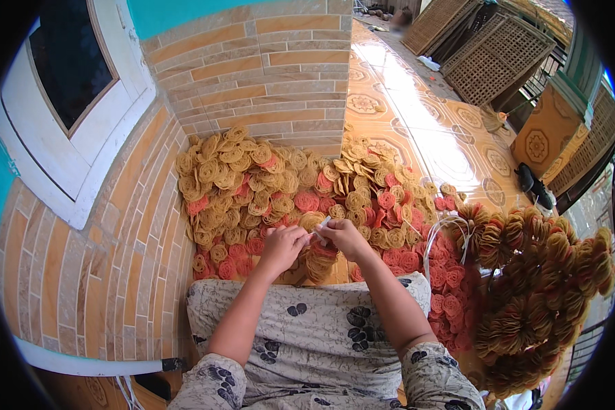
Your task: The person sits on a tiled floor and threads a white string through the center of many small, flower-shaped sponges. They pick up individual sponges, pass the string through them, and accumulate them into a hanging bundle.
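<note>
My left hand [287, 247] and my right hand [343, 238] meet just beyond my lap, with fingers closed at a thin white strip [325, 223]. The strip stands up between them; it looks like a plastic tie, but its exact kind is too small to tell. Right under my hands hangs a stacked bundle of tan coiled discs [318, 265], like dried noodle nests, with some pink among them. Part of that bundle is hidden behind my fingers. Around it spreads a large heap of loose tan discs [236, 160], mixed with pink discs [307, 201].
To my right lie many tied bundles of discs [540, 301], with a loop of white strips [451, 229] beside them. A brick-patterned wall [253, 75] closes off the left and front. Farther off are a tiled floor [451, 137], woven racks [499, 58] and dark shoes [531, 186].
</note>
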Tool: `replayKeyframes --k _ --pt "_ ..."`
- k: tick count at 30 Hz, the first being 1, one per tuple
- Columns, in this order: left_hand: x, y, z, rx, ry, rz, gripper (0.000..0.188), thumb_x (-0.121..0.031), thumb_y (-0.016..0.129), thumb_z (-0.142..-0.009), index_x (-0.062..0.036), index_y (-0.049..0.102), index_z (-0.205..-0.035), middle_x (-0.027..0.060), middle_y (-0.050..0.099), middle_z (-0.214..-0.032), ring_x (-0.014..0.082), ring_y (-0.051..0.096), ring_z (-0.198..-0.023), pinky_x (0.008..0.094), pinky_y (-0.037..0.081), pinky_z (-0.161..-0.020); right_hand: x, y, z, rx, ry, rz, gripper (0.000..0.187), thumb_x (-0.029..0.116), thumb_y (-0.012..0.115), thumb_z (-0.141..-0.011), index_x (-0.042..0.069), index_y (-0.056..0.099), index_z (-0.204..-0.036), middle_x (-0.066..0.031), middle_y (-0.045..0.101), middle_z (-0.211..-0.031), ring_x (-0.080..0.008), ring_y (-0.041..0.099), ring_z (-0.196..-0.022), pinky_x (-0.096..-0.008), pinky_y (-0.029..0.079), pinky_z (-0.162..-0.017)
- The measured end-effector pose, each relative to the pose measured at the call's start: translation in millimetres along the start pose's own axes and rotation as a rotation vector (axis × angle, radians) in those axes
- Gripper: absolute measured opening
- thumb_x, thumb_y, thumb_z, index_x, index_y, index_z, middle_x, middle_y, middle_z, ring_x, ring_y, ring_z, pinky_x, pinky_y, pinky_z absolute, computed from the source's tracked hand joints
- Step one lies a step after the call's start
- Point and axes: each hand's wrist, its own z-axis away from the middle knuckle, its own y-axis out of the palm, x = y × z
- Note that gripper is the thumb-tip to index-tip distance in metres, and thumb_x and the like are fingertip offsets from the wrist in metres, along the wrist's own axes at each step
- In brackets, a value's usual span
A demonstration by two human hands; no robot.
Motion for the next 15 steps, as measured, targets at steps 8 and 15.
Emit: replayKeyframes --k 8,15 --pt "32.2 36.9 31.7 0.038 -0.256 0.111 0.019 -0.027 0.057 -0.091 -0.0121 0.063 -0.081 0.0029 0.062 -0.082 0.0234 0.056 -0.080 0.0370 0.041 -0.077 -21.3 -30.1 -11.1 -0.288 0.316 0.748 0.028 0.034 0.068 -0.080 0.009 0.075 -0.090 -0.0131 0.071 -0.084 -0.0229 0.068 -0.081 -0.0349 0.050 -0.073" --pt "13.1 53.3 42.4 -0.249 -0.352 1.405 0.025 -0.027 0.048 -0.100 -0.0099 0.058 -0.085 -0.0033 0.059 -0.094 0.0063 0.045 -0.070 0.0215 0.038 -0.065 -24.9 -31.7 -16.1 -0.203 0.117 0.322 0.024 0.025 0.068 -0.082 0.002 0.074 -0.088 -0.0081 0.064 -0.070 -0.0136 0.053 -0.062 -0.0306 0.044 -0.062"
